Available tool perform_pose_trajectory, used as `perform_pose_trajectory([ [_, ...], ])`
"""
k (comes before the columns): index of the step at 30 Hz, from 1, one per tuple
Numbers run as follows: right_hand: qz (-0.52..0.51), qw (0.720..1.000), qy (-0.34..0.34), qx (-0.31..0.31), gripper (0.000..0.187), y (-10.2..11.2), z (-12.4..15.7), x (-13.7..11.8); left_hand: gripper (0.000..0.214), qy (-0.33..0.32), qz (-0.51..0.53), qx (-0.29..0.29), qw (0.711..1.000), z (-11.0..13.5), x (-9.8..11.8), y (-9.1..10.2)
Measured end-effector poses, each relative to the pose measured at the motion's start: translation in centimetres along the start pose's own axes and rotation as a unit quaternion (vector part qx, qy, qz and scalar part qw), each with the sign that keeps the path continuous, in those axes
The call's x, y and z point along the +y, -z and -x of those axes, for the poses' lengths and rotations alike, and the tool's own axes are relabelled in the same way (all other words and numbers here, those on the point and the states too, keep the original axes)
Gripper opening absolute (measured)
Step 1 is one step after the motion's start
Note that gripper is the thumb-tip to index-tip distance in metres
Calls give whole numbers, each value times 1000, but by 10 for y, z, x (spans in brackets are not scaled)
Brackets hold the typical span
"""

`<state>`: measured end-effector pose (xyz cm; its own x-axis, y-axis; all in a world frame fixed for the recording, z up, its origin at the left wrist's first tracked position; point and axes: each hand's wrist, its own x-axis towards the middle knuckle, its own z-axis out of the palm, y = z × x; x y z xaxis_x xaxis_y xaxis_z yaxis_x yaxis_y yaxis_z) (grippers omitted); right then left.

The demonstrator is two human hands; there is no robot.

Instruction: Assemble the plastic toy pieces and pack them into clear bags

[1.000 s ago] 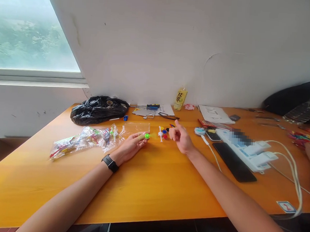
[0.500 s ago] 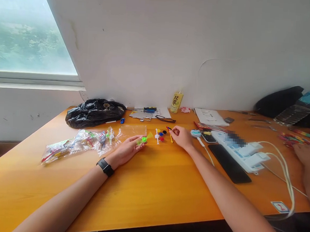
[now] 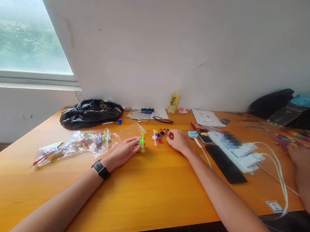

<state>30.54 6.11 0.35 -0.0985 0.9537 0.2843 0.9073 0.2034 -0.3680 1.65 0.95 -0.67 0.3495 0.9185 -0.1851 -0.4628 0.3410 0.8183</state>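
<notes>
My left hand, with a black watch on its wrist, lies on the orange table and pinches a small green and yellow propeller toy between the fingertips. My right hand rests curled beside a cluster of small coloured plastic pieces, its fingers closed near a red and yellow stick; whether it grips the stick I cannot make out. A clear plastic bag of colourful parts lies left of my left hand.
A black plastic bag sits by the wall. A yellow drink carton, papers and a screwdriver lie at the back. A white power strip, a black phone and cables are at right. Another person's arm reaches in at far right.
My right hand dropped from a raised pointing pose to the table and closed by the coloured pieces. The propeller in my left hand turned from level to upright.
</notes>
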Motion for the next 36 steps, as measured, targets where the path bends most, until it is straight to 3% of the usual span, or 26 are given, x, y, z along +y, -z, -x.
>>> perform_pose_trajectory([
  [5,-20,999,-25,-8,9,3,0,-5,18,2,-17,9,1000,3,2,-4],
  [15,-70,995,-53,46,19,8,-2,-6,25,5,-56,-16,998,13,7,-14],
  [22,-226,967,-114,-10,19,7,-5,-4,32,-8,-66,-23,998,9,3,-12],
  [25,-282,955,-84,34,14,2,-7,-2,54,-27,-106,-13,994,11,4,-14],
  [27,-285,953,-55,81,12,-2,-7,-2,56,-57,-211,-7,976,17,6,-20],
  [30,-269,956,-9,117,14,-8,-5,-5,43,-112,-402,-16,908,28,9,-29],
  [34,-239,964,64,100,22,-13,1,-11,33,-194,-526,-50,827,30,2,-30],
  [36,-222,967,90,83,23,-15,4,-15,30,-243,-563,-40,789,26,-3,-26],
])
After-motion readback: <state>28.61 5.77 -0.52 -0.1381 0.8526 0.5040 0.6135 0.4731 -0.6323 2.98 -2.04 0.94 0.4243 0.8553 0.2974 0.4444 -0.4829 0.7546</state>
